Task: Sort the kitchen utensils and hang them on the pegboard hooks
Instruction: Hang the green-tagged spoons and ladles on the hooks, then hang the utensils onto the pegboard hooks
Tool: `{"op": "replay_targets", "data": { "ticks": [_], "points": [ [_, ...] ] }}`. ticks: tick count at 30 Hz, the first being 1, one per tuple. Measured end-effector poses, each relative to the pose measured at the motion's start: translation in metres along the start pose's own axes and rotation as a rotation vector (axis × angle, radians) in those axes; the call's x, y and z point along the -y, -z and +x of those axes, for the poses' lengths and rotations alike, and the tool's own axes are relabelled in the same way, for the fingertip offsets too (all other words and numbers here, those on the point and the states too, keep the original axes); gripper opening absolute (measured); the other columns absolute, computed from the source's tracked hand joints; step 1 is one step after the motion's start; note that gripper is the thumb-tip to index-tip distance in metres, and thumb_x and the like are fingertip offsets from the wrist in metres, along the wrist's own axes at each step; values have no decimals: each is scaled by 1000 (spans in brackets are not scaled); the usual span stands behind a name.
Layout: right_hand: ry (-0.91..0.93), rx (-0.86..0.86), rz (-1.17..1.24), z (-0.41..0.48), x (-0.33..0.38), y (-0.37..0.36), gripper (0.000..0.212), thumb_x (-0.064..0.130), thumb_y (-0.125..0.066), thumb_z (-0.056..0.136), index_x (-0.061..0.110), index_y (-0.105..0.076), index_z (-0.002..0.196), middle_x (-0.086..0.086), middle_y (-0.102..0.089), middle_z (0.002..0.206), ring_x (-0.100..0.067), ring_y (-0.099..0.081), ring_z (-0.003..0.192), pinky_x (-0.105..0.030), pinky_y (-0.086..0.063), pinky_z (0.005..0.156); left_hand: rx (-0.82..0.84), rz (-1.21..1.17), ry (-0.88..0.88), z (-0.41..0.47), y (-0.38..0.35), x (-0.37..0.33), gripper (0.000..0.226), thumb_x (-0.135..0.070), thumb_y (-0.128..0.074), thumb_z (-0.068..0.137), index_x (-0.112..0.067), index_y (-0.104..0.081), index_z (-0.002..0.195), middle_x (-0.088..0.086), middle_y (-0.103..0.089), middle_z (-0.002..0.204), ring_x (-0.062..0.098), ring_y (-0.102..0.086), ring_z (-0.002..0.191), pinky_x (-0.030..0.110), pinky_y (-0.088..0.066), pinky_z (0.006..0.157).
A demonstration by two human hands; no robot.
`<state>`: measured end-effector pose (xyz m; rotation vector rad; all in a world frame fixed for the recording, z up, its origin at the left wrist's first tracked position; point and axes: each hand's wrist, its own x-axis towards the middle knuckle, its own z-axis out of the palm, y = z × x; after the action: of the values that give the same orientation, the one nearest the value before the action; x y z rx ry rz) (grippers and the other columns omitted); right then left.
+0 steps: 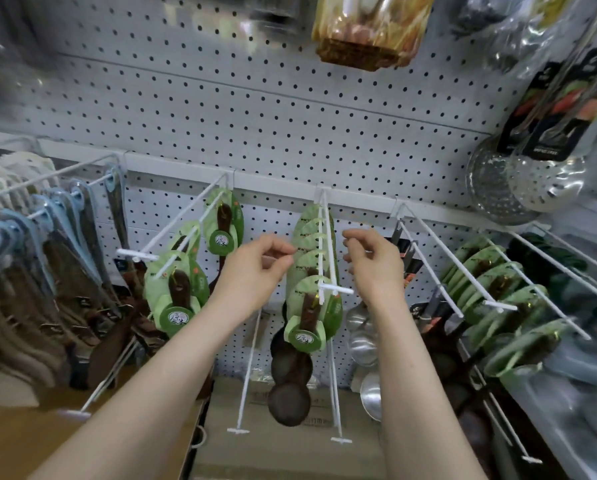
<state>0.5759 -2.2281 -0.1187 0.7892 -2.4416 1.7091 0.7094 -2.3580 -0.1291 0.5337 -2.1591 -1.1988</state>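
Fingers [287,253] of left hand [255,268] pinching spoon tag [305,260], right hand [376,265] beside

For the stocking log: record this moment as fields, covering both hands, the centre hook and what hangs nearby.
centre hook: white wire, loaded with green-tagged wooden ladles
left hand: raised, fingertips at the edge of those tags; grip unclear
right hand: raised to the right of that hook, fingers curled, nothing seen in them
left-side ladles: same green tags, on the next hook
right-side ladles: same green tags, on the next hook
upper right: steel skimmers
backing: pegboard
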Motion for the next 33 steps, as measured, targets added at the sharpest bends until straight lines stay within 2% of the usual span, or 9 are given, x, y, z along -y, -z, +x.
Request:
{"op": "replay_targets", "data": {
  "ticks": [3, 6, 8, 12, 16, 18, 20, 25, 33],
  "points": [
    [-36, -50, -6, -22, 2, -2, 22, 12, -54, 97, 26, -71, 97, 9, -71, 94, -17, -68, 87, -47, -56, 86, 51, -14, 10, -9, 11, 3, 12, -19, -63, 94, -30, -66, 98, -17, -66, 93, 4, -64, 81, 35, -54, 85],
    [-95, -106, -30, -51, 2, -4, 25, 13, -52, 97, 23, -75, 100, 8, -72, 87, -23, -67, 76, -44, -59, 75, 107, -33, -4, -19, 22, 7, 15, -19, -62, 94, -33, -64, 95, -20, -65, 96, 1, -63, 82, 27, -50, 80],
    [-123, -152, -58, -71, 2, -6, 24, 14, -52, 100, 20, -73, 107, 8, -68, 79, -21, -62, 66, -33, -55, 68, 146, -62, -20, -28, 29, 11, 17, -18, -62, 94, -35, -63, 92, -20, -64, 95, 0, -62, 81, 24, -49, 79],
    [-162, -251, -112, -110, 1, -11, 19, 14, -52, 99, 26, -66, 103, 18, -62, 79, 4, -55, 63, -5, -40, 58, 215, -52, -63, -47, 38, 23, 20, -17, -62, 93, -36, -62, 89, -17, -65, 94, -3, -60, 80, 17, -47, 75],
    [-235, -336, -67, -145, -7, -31, 22, 15, -56, 96, 25, -67, 112, 4, -70, 97, -18, -66, 91, -31, -52, 83, 276, -78, -57, -69, 49, 45, 24, -17, -64, 93, -40, -62, 87, -15, -67, 98, 2, -63, 86, 15, -49, 78],
    [-245, -344, -15, -162, -4, -42, 22, 12, -56, 97, 21, -65, 115, 5, -68, 93, -15, -65, 89, -20, -49, 78, 298, -105, -38, -80, 57, 56, 21, -13, -63, 92, -33, -65, 90, -14, -67, 97, 2, -63, 84, 7, -45, 76],
    [-246, -319, -8, -177, 1, -53, 21, 10, -57, 97, 17, -66, 114, 4, -68, 95, -10, -63, 85, -13, -45, 72, 304, -125, -17, -90, 67, 66, 16, -11, -63, 92, -25, -68, 95, -15, -67, 94, 2, -63, 84, 12, -49, 77],
    [-265, -224, -4, -198, 11, -92, 26, 15, -61, 92, 39, -70, 84, 6, -74, 87, -19, -69, 82, -44, -57, 83, 295, -106, -12, -107, 93, 90, 14, -14, -61, 94, -25, -69, 99, -23, -63, 95, -7, -60, 85, 9, -47, 74],
    [-281, 49, 16, -204, 17, -160, 15, 15, -66, 92, 28, -69, 99, 7, -71, 87, -11, -68, 84, -36, -58, 83, 89, -4, 83, -120, 134, 147, 17, -14, -65, 91, -30, -70, 94, -17, -68, 97, -9, -61, 84, 7, -44, 71]
  ]
}}
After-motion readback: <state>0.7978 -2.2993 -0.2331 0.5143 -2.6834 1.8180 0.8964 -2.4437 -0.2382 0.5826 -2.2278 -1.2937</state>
